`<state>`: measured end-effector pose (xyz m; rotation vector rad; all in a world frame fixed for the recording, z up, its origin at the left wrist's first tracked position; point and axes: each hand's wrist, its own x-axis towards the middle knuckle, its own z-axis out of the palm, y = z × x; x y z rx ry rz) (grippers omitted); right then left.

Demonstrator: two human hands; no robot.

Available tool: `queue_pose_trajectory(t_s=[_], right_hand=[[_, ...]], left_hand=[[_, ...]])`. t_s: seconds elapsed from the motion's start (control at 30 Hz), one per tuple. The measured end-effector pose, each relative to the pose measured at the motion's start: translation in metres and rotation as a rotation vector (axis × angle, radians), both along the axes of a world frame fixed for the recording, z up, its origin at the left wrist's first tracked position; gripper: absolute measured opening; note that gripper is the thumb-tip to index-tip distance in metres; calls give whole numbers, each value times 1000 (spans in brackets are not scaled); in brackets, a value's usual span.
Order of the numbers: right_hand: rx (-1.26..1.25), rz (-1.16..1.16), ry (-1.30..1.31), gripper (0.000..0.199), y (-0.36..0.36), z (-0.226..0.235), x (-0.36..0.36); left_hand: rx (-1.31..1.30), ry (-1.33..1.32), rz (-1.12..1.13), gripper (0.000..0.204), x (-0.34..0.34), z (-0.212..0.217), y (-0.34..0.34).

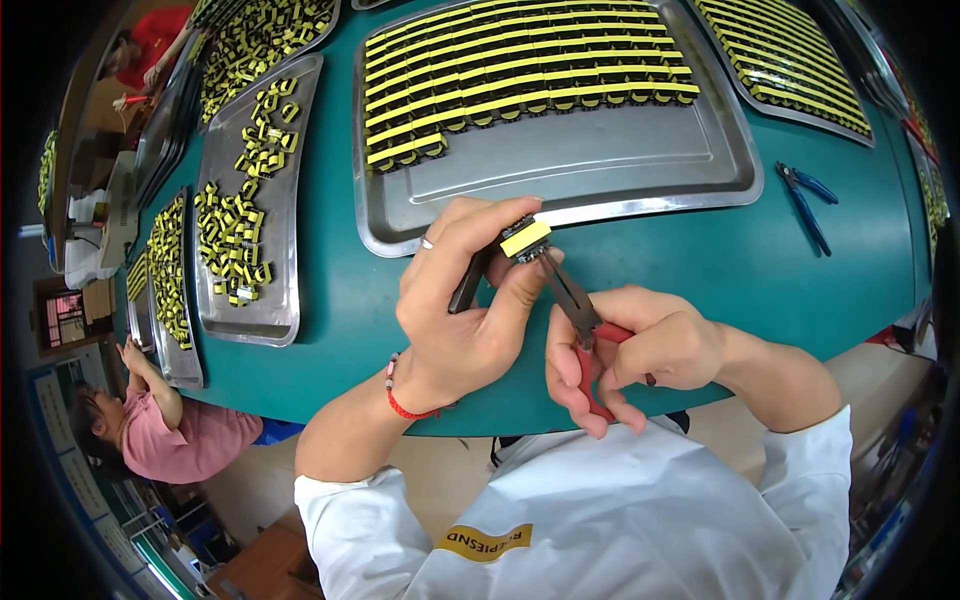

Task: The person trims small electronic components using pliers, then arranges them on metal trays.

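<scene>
Between the thumb and fingers of my left hand (pixel 450 300) is a small transformer (pixel 526 240) with a yellow-taped top and a black body with pins. A black bar-shaped object (pixel 468 286) also sticks out from under those fingers; its kind is hard to make out. My right hand (pixel 665 345) is closed around the red handles of long-nose pliers (pixel 572 303). The tips of the pliers reach the lower edge of the transformer, by my left thumb. Whether the jaws grip a pin is too small to see.
Ahead lies a large metal tray (pixel 560 150) with rows of yellow-and-black transformers. Another filled tray (pixel 785 65) is at the far right. Blue-handled cutters (pixel 808 205) rest on the green table (pixel 700 250). Trays of loose parts (pixel 285 200) stand left, near a person in pink (pixel 190 435).
</scene>
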<state>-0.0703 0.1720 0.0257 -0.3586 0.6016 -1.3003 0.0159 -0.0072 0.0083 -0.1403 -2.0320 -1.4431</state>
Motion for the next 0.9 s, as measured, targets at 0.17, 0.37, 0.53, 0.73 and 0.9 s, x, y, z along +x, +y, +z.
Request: queue_pose_trajectory(t_s=[0.17,0.37,0.53,0.73,0.9], right_hand=[[60,-30,67,32,0,1,0],[111,-52,83,30,1,3,0],[135,-66,150,22,-1,6,-2],[4,-611,1307,26,-2,-2,9],[-261,-994,1289,39,-17,-24,11]], left_hand=[[-9,-24,7,33,0,-3,-1],[26,-84,-7,31,0,-3,-2],[77,-156,-20,29,2,0,0],[383,-304,-72,20,7,9,6],[522,-336,-153,19,8,12,19]])
